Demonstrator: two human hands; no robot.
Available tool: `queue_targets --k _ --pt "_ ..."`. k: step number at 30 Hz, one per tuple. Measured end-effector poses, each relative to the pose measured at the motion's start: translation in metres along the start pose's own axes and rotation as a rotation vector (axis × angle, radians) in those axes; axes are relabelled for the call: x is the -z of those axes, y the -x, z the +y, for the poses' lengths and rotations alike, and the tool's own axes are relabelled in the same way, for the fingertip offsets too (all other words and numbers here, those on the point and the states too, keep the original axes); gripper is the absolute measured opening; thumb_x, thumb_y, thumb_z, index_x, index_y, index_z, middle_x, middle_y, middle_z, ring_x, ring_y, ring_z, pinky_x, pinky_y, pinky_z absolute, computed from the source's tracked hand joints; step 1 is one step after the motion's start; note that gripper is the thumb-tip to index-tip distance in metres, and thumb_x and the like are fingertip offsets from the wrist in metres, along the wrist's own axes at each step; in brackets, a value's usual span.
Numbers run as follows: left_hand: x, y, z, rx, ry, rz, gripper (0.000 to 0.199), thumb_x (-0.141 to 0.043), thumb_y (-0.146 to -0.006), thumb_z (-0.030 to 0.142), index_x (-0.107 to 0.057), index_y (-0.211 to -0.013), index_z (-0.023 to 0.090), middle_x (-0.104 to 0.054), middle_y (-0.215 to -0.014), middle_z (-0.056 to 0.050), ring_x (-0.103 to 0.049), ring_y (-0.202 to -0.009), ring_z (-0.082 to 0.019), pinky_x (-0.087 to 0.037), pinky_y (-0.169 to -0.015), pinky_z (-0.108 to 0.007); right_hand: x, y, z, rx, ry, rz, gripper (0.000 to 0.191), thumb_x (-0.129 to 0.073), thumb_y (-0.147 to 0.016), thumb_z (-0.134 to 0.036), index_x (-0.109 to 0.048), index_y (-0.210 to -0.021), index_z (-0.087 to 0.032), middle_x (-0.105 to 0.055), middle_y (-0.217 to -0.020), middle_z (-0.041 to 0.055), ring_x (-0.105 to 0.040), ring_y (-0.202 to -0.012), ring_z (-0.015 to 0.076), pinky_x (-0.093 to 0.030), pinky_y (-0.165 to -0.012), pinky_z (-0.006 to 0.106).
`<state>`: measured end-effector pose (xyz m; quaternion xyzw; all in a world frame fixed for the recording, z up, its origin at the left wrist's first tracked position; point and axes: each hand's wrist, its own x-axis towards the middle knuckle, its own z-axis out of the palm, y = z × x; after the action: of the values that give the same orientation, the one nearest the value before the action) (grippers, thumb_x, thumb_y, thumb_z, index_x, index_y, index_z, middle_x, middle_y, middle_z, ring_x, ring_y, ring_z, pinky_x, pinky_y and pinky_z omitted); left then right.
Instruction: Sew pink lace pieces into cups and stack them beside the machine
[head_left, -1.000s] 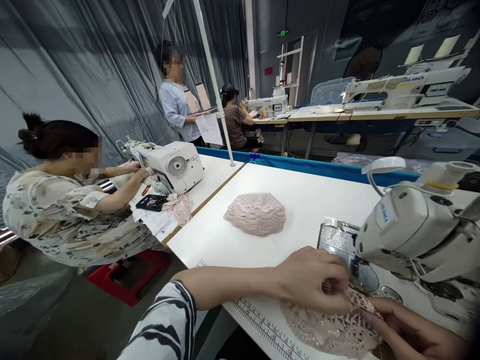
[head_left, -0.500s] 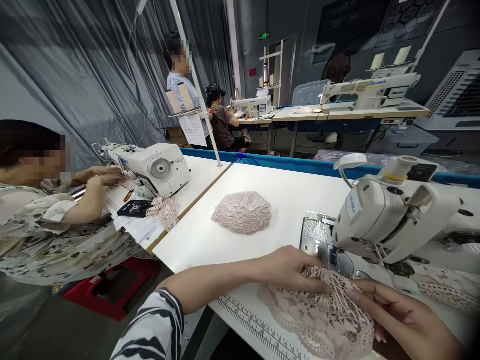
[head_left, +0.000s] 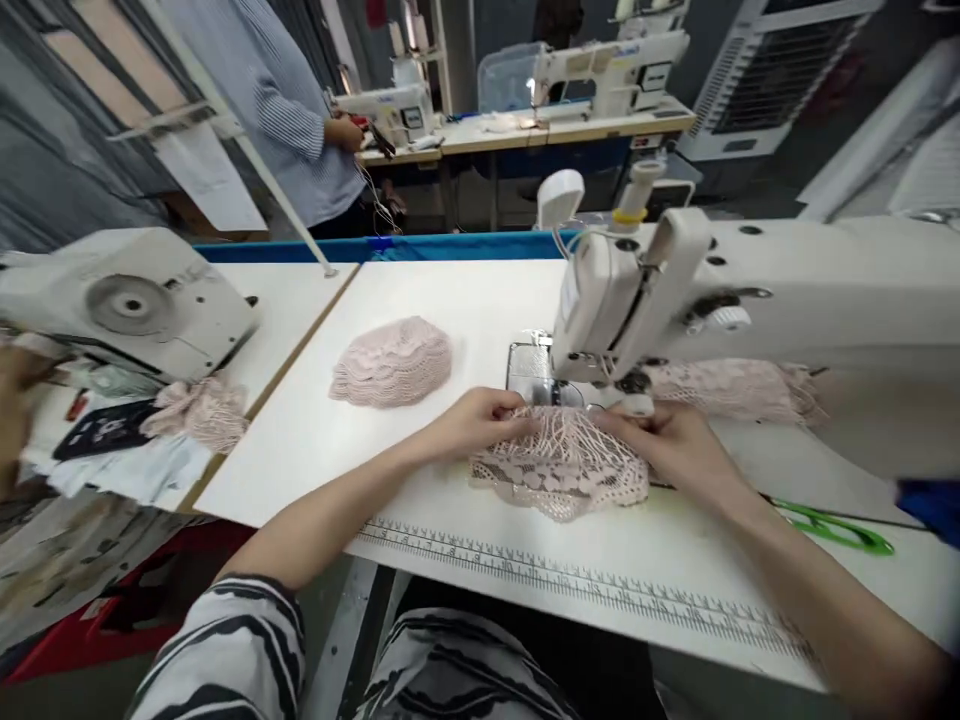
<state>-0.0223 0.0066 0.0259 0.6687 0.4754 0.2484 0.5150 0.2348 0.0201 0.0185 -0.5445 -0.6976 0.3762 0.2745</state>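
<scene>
A pink lace piece (head_left: 562,470) lies spread on the white table just in front of the sewing machine's needle area. My left hand (head_left: 480,422) pinches its upper left edge, and my right hand (head_left: 667,440) pinches the upper right edge near the presser foot. The lace's top edge is at the metal plate of the white sewing machine (head_left: 600,290). To the left of my hands sits a stack of pink lace (head_left: 394,362). More pink lace (head_left: 735,388) rests under the machine arm, behind my right hand.
Green scissors (head_left: 840,528) lie at the right. A printed ruler (head_left: 525,568) runs along the front edge. At the left are a neighbouring machine (head_left: 127,300), a black phone (head_left: 101,430) and a co-worker's arm. A person in a striped shirt stands behind.
The view has turned right and down. Both hands have brought the lace from the table's front edge up to the needle area, where it now lies flatter.
</scene>
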Motion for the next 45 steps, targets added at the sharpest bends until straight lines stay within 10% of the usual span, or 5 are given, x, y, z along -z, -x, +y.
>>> queue_targets --k 13,19,27,36,45 --pt "-0.007 0.003 0.004 0.001 0.110 0.127 0.028 -0.061 -0.092 0.046 -0.058 -0.092 0.019 -0.063 -0.081 0.000 -0.059 -0.070 -0.012 -0.044 -0.062 -0.024 0.010 -0.001 -0.002 -0.064 -0.137 -0.322 0.044 -0.063 -0.085 -0.061 -0.063 -0.067 -0.021 -0.051 -0.039 -0.0051 -0.052 -0.038 0.0126 -0.038 -0.044 0.024" --pt "-0.017 0.006 0.004 -0.066 0.133 -0.106 0.061 -0.079 -0.080 0.035 -0.049 -0.132 0.024 -0.058 -0.136 -0.011 -0.060 -0.117 -0.023 -0.051 -0.084 -0.032 -0.009 0.008 -0.014 -0.002 -0.328 -0.436 0.039 -0.056 -0.091 -0.058 -0.068 -0.093 -0.021 -0.059 -0.048 -0.0051 -0.053 -0.040 0.0118 -0.039 -0.042 0.023" --pt "-0.023 0.008 0.012 -0.085 -0.071 -0.106 0.012 -0.059 -0.086 0.018 -0.065 -0.096 0.016 -0.060 -0.079 0.001 -0.047 -0.061 -0.009 -0.035 -0.056 -0.024 -0.013 0.014 -0.014 0.073 -0.099 -0.384 0.037 -0.073 -0.078 -0.051 -0.070 -0.102 -0.023 -0.053 -0.060 -0.0044 -0.047 -0.053 0.0130 -0.035 -0.049 0.025" --pt "-0.023 0.010 0.012 -0.079 -0.068 0.040 0.009 -0.050 -0.084 0.017 -0.059 -0.082 0.017 -0.060 -0.081 0.000 -0.052 -0.072 -0.013 -0.038 -0.061 -0.024 -0.012 0.009 -0.003 0.185 0.073 -0.299 0.026 -0.057 -0.087 -0.038 -0.071 -0.102 -0.022 -0.069 -0.095 0.0064 -0.060 -0.080 0.0219 -0.047 -0.066 0.033" --pt "-0.021 0.011 0.016 -0.091 -0.131 0.064 0.023 -0.071 -0.082 0.039 -0.062 -0.081 0.018 -0.058 -0.077 0.001 -0.052 -0.070 -0.015 -0.037 -0.062 -0.027 -0.008 0.008 -0.010 -0.124 -0.154 -0.303 0.038 -0.066 -0.079 -0.059 -0.069 -0.090 -0.022 -0.060 -0.052 -0.0010 -0.058 -0.049 0.0189 -0.045 -0.051 0.032"
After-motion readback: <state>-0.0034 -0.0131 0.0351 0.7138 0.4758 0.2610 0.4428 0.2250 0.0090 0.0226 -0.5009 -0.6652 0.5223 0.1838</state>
